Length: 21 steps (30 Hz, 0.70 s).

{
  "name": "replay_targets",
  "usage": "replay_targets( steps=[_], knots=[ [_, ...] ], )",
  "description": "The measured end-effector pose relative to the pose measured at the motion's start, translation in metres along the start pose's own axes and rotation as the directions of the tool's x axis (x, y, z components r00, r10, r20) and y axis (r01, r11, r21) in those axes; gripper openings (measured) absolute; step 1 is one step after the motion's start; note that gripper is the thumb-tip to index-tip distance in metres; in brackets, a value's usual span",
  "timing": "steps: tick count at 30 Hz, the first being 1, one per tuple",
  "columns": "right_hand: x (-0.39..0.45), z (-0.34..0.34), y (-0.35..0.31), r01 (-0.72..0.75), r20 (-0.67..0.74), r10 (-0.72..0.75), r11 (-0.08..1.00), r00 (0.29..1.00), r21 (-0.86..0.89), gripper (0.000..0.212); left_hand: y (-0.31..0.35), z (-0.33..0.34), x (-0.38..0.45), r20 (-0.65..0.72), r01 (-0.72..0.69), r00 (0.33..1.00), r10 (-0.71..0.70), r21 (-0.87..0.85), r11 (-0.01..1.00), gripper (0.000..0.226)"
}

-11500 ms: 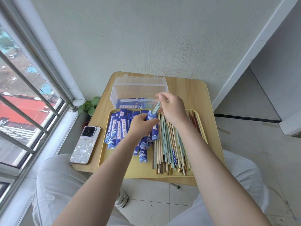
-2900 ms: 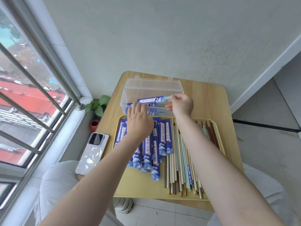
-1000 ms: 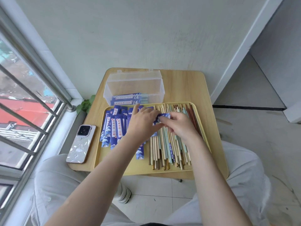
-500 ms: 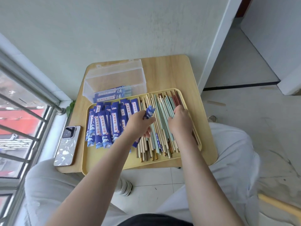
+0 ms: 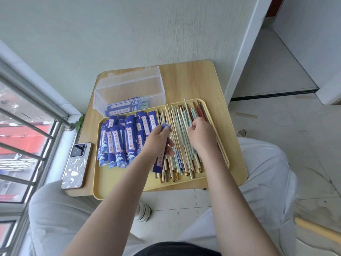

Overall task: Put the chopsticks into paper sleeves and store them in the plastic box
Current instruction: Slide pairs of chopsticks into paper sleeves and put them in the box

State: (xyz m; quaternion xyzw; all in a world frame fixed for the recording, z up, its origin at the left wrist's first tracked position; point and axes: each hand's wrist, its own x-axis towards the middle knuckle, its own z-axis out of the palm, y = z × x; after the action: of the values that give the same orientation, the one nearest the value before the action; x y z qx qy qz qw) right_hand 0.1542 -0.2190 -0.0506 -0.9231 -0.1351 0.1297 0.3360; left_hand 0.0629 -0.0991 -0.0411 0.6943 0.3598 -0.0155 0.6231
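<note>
Chopsticks: loose chopsticks point(image 5: 180, 137) lay in a spread pile on the yellow tray point(image 5: 118, 183), directly under and between both hands.
Step in hand: picking the next pair to sleeve, as I judge it; several sleeved pairs already lay in the plastic box point(image 5: 129, 89).
Left hand: the left hand point(image 5: 158, 139) gripped one blue paper sleeve point(image 5: 160, 159), its fingers curled round it, the sleeve running from above the knuckles down past the wrist.
Right hand: the right hand point(image 5: 201, 133) was clenched over pale green sticks just right of the held sleeve; it probably pinched one or two, though its fingertips were hidden.
Spare sleeves: the sleeve stack point(image 5: 123, 141) lay just left of the left hand.
Box relative to grip: beyond both hands, at the far side of the tray, lid open.
Next move: lift a matched pair clear of the pile, align the tips, then slide them into the sleeve's open end.
Bystander: a phone point(image 5: 77, 165) lay on the table, well left of the left hand.
</note>
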Motion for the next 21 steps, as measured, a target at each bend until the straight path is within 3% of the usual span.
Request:
replay_targets(
  steps=[4,6,11,14,16,21],
  knots=[
    [-0.003,-0.003,-0.009,0.101,0.057,-0.116,0.969,0.992,0.226,0.033,0.001,-0.005,0.0,0.063,0.059,0.997,-0.051,-0.133,0.989,0.017],
    [-0.006,-0.007,-0.014,0.089,0.095,-0.135,0.921,0.986,0.379,0.028,0.0,-0.008,0.0,0.059,0.065,0.997,-0.057,-0.15,0.987,0.012],
    [-0.013,-0.017,-0.034,-0.013,0.199,-0.187,0.697,0.962,0.717,0.021,-0.009,-0.013,-0.003,-0.014,-0.014,1.0,0.016,0.183,0.983,0.023],
    [-0.015,-0.021,-0.038,0.047,0.108,-0.213,0.613,0.971,0.788,0.008,-0.016,-0.013,0.0,-0.045,0.0,0.999,0.008,0.184,0.983,0.024],
    [-0.015,-0.022,-0.037,0.087,0.018,-0.17,0.588,0.985,0.804,0.022,-0.019,-0.013,0.001,-0.04,0.008,0.999,-0.001,0.175,0.985,0.022],
    [-0.009,-0.014,-0.03,0.111,-0.092,-0.065,0.682,0.994,0.723,0.035,-0.021,-0.01,-0.001,0.006,-0.004,1.0,0.003,0.189,0.982,0.021]
  ],
)
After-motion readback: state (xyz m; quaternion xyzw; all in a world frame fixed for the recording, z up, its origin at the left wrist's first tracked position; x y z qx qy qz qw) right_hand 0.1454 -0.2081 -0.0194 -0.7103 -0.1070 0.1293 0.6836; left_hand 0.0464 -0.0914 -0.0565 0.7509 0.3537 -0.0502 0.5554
